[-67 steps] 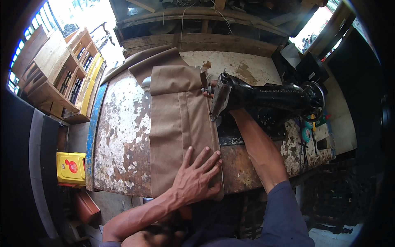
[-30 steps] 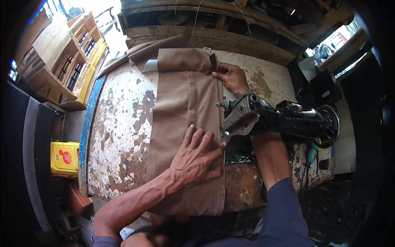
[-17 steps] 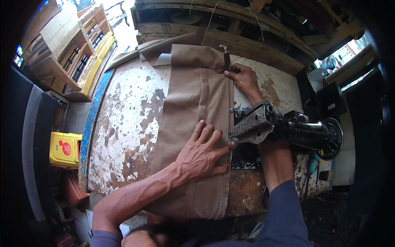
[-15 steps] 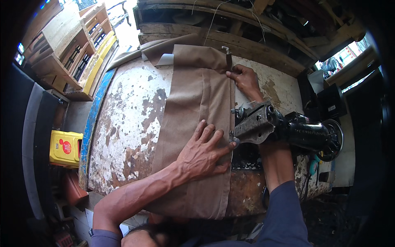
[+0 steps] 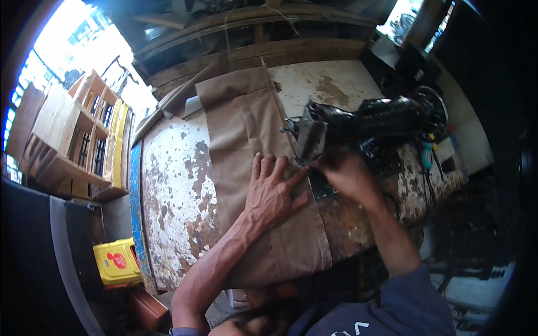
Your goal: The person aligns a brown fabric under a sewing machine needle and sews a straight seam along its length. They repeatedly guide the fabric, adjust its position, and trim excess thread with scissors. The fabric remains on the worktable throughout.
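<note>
Yellow contnr (image 5: 120,273) by tbl (image 5: 168,193), contents unclear; L hand (image 5: 271,193) on brn cloth (image 5: 232,143)

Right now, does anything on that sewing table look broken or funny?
Yes, the sewing table looks worn: left of the brown cloth, its white paint has flaked away in ragged patches, showing brown underneath, and its blue edge is scuffed. The cloth under the left hand shows no visible tear.

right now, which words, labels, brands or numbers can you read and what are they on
None reads clearly.
Black sewing machine: lettering along its arm, too blurred.
Yellow container: round red label, print too small.
Dark blue shirt: white marks, cut off by the lower edge.
Dark boxy thing, upper right: pale label, too small.
</note>
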{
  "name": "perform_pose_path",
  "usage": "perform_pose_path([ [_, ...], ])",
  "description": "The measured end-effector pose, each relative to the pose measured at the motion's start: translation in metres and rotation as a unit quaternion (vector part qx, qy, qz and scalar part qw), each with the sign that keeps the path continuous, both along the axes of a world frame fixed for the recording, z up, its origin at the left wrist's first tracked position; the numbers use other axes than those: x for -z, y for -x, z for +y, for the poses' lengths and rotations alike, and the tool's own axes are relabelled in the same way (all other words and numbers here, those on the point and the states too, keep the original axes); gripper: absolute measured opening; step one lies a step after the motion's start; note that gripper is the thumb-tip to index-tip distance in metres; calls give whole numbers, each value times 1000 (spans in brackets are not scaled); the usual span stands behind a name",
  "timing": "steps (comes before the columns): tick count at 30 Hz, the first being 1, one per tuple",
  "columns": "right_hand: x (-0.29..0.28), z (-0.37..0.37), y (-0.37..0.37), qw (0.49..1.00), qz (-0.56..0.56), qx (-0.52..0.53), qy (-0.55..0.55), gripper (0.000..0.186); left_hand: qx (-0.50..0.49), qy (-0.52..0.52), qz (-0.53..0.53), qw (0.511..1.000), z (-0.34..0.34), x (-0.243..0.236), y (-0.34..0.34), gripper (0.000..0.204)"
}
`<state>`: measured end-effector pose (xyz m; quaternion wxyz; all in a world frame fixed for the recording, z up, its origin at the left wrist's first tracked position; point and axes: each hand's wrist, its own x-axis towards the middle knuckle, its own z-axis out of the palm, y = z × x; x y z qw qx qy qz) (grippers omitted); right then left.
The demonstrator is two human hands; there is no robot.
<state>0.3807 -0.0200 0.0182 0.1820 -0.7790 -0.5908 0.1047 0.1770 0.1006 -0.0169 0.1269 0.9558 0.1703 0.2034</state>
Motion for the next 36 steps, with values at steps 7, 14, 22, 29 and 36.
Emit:
perform_pose_path([
  [7, -10, -93, 126, 976, 145, 159, -27, 26, -15, -11, 27, 999, -10, -6, 1, 58],
  [14, -6, -147, 146, 728, 650, 198, -92, 38, -39, 73, 4, 997, -73, -22, 41, 60],
  [22, 56, -205, 193, 708, 669, 211, -80, 26, -57, 51, 70, 995, -105, -19, 70, 56],
  [29, 88, -198, 213, 835, 513, 171, -103, 33, -59, 64, 58, 995, -106, -17, 70, 51],
  [36, 84, -200, 234, 835, 505, 120, -182, 24, -54, 65, 35, 996, -105, -13, 70, 49],
])
